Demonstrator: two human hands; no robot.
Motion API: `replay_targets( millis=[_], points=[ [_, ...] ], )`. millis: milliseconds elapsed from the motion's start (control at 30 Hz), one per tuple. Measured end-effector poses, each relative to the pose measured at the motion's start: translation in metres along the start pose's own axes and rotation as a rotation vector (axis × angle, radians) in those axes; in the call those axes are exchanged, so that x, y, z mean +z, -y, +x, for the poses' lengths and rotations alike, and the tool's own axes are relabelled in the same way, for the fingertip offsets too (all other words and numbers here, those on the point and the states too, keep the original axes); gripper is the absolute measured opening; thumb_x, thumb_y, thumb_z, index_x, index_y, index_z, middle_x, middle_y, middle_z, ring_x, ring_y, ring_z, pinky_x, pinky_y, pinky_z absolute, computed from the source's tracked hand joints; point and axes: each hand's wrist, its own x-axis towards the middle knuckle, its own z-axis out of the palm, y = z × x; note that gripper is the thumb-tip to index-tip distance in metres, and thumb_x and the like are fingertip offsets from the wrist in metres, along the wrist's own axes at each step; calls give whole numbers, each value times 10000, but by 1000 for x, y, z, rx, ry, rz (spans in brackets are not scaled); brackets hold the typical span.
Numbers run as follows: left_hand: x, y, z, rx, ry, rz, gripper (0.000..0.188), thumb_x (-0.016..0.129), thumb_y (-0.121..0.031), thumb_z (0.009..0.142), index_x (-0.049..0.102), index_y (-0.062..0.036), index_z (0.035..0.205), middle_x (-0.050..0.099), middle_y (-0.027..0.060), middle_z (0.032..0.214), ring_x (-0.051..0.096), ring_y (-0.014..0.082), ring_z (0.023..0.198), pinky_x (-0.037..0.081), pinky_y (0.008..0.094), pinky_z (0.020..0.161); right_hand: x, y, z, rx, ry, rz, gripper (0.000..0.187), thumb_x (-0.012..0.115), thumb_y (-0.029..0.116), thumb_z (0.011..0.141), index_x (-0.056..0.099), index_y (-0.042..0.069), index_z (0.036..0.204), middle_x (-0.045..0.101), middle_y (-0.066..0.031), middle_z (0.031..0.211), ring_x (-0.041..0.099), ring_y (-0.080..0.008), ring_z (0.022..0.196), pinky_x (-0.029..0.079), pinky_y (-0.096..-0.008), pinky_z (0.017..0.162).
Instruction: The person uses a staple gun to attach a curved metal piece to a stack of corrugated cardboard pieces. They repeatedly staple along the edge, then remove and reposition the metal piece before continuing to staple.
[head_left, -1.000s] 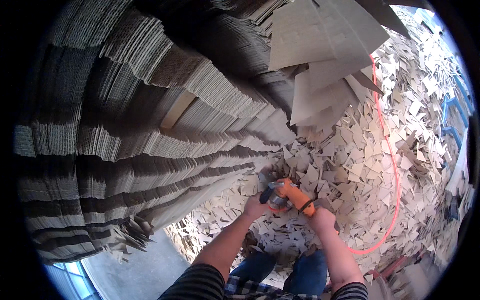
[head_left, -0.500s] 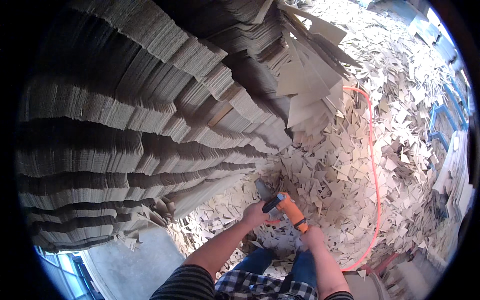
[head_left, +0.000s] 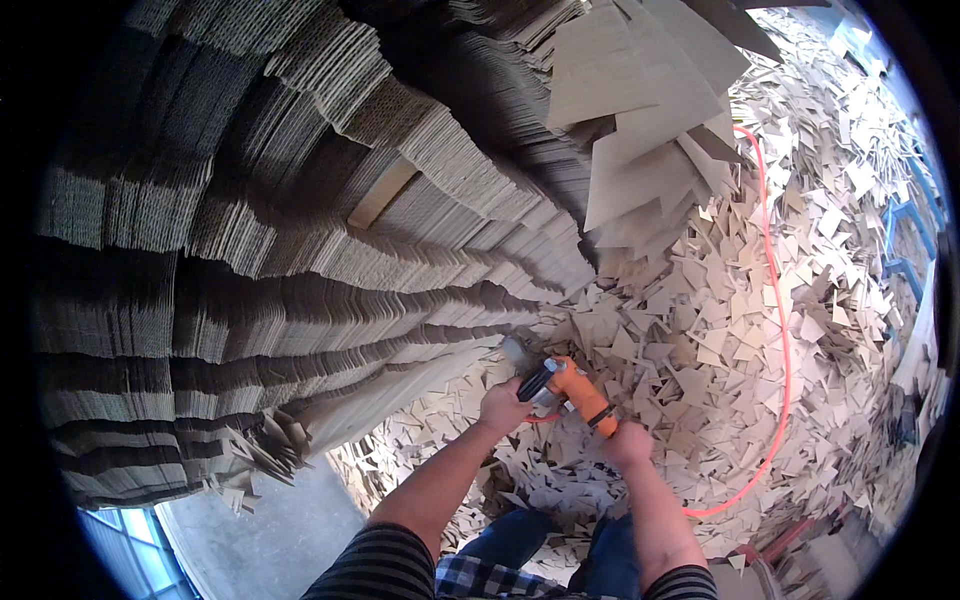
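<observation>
Both my hands are on an orange and black hand-held power tool [head_left: 578, 387], in front of my legs. My left hand [head_left: 505, 407] is wrapped round its black handle on the left side. My right hand [head_left: 630, 444] closes on the tool's rear end. A greyish head [head_left: 517, 352] at the tool's far left end, blurred, is at the lower edge of the stacked cardboard sheets [head_left: 400, 290]. I cannot tell whether it touches them. A short stretch of red-orange line shows below the left hand.
Torn cardboard scraps [head_left: 690, 360] cover the floor thickly. An orange hose [head_left: 783, 340] curves across them on the right. Loose cardboard pieces [head_left: 650, 110] hang off the stack at the top. Bare grey floor [head_left: 270, 540] shows at lower left, a blue frame [head_left: 905, 240] at far right.
The view has shifted nearer the stack, and its layers look larger. The tool and both hands sit slightly higher in the picture. Both hands keep their hold.
</observation>
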Motion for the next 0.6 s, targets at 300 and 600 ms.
replay_targets(
  millis=[300,600],
  points=[
    [9,3,18,46,-40,61,370,663,-251,660,587,-54,964,636,173,794,621,358,763,491,446,689,2,-2,17,25,-21,-25,271,616,215,710,657,104,953,666,-131,919,634,-305,897,501,-400,770],
    [9,4,20,-26,-58,-50,396,663,-260,647,610,-100,1005,636,173,776,624,352,732,494,424,664,-7,-1,24,-47,-40,-67,250,605,224,725,649,80,925,666,-138,898,638,-311,877,504,-410,748]
  ],
)
